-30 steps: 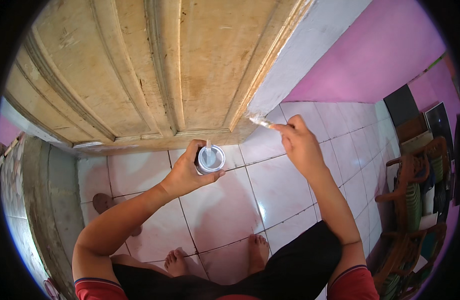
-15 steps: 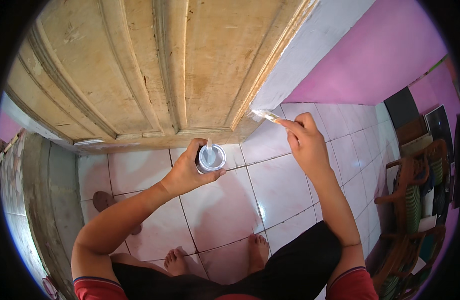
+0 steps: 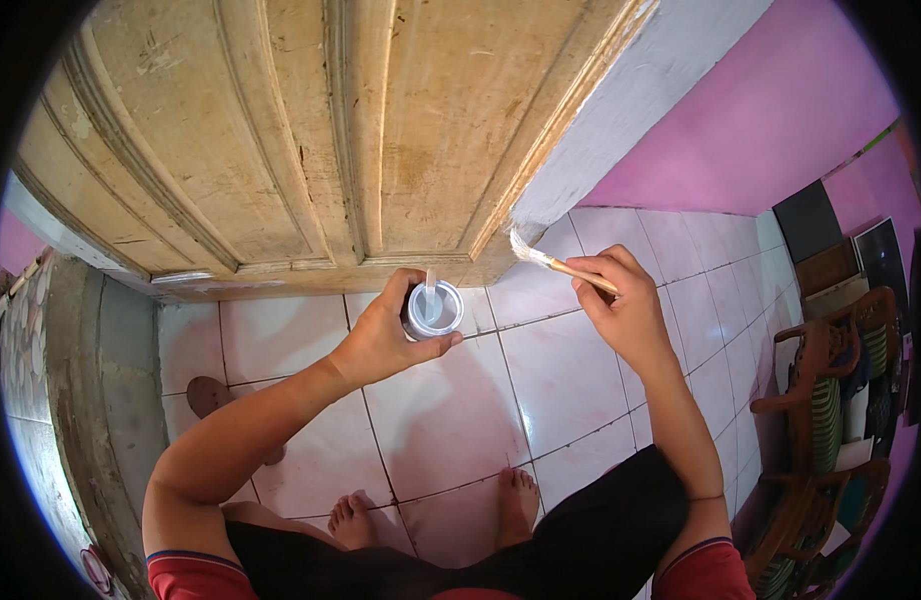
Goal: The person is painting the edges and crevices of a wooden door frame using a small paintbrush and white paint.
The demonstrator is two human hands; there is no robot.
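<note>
While the left hand [image 3: 380,335] is wrapping its fingers around a small open paint can [image 3: 432,310] below the wooden door [image 3: 310,130], the right hand [image 3: 625,310] is pinching a paintbrush [image 3: 560,265]. Its long axis is running up-left, bristles touching the door's lower corner by the grey wall edge [image 3: 620,110], handle end lying hidden inside the fingers.

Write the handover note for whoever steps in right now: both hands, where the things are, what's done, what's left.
Left hand: holds the small round tin of white paint, open, above the pale floor tiles.
Right hand: holds the wooden-handled paintbrush, bristles on the bottom corner of the whitish door-side wall edge.
Done: that edge looks mostly white.
Left: the worn tan wooden door shows no fresh paint.
</note>
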